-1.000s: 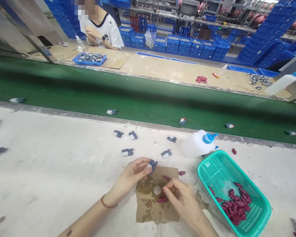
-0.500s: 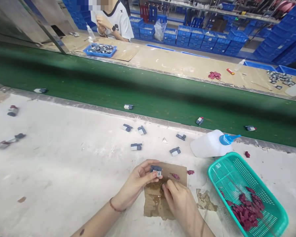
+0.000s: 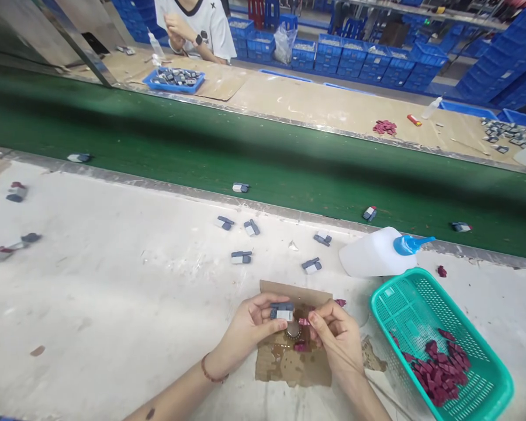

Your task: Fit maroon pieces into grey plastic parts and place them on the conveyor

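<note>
My left hand (image 3: pixel 248 327) pinches a grey-and-white part (image 3: pixel 283 311) above a wet piece of cardboard (image 3: pixel 293 371). Just right of it, my right hand (image 3: pixel 339 336) holds a small dark-red piece (image 3: pixel 304 321) between thumb and fingers, its tip close to the grey-and-white part. A round metal cap (image 3: pixel 293 331) lies on the cardboard between the hands, with another red piece (image 3: pixel 300 347) below it. To the right stands a green basket (image 3: pixel 486 356) with many red pieces inside. Several grey-and-white parts (image 3: pixel 241 257) lie on the white table (image 3: pixel 135 316) beyond my hands.
A white bottle with a blue nozzle (image 3: pixel 374 254) lies behind the basket. Past the table edge runs a green conveyor belt (image 3: pixel 193 146) carrying several parts. Across it, a person (image 3: pixel 201 29) is at a bench with a blue tray (image 3: pixel 174 88) of parts.
My right hand has risen from the cardboard toward the held part, and a red piece now shows in its fingers. The metal cap has come into view. Parts on the belt have shifted right.
</note>
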Action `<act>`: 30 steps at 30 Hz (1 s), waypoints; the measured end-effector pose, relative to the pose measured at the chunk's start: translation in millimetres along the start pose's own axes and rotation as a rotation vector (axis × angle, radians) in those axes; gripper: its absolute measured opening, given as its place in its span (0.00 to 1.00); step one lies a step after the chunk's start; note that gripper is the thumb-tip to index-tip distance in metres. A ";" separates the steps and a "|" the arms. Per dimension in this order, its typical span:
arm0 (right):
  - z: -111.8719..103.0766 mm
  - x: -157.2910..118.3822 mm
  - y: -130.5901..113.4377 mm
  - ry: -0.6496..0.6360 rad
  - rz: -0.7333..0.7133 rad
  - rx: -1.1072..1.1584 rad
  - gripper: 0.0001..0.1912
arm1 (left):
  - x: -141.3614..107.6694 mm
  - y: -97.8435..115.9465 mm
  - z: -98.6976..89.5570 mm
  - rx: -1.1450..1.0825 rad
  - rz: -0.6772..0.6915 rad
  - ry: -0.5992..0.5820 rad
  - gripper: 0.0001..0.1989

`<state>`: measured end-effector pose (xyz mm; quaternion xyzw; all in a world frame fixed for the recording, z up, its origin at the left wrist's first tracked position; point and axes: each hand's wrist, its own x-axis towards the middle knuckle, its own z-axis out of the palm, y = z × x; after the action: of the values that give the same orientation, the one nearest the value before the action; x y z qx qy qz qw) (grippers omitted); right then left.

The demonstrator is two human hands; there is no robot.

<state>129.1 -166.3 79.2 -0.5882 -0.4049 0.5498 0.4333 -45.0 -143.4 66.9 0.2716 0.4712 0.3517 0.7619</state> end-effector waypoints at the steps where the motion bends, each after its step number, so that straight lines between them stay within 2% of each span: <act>1: 1.1 0.6 -0.8 0.000 0.003 0.010 0.23 | -0.6 -1.3 0.6 0.001 0.001 -0.001 0.23; 12: 2.1 0.1 2.2 -0.081 -0.081 -0.080 0.21 | -3.4 -2.8 7.4 -0.009 -0.013 -0.026 0.24; 19: 3.5 -2.7 10.5 -0.097 -0.096 -0.107 0.20 | -5.3 -5.3 6.7 0.105 -0.007 0.015 0.21; 23: 5.6 -5.3 11.4 -0.100 -0.100 -0.101 0.19 | -6.8 -5.4 5.2 0.180 0.024 -0.028 0.21; 27: 3.1 -8.6 4.2 -0.085 -0.134 -0.091 0.16 | -2.6 12.2 5.9 0.336 0.097 -0.104 0.18; 30: -12.0 -14.5 -9.9 -0.045 -0.235 -0.170 0.14 | 13.8 47.5 0.4 0.517 0.254 -0.042 0.16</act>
<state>140.2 -178.0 93.2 -0.5590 -0.5255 0.4720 0.4343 -53.7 -103.8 95.2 0.5209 0.4917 0.3069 0.6267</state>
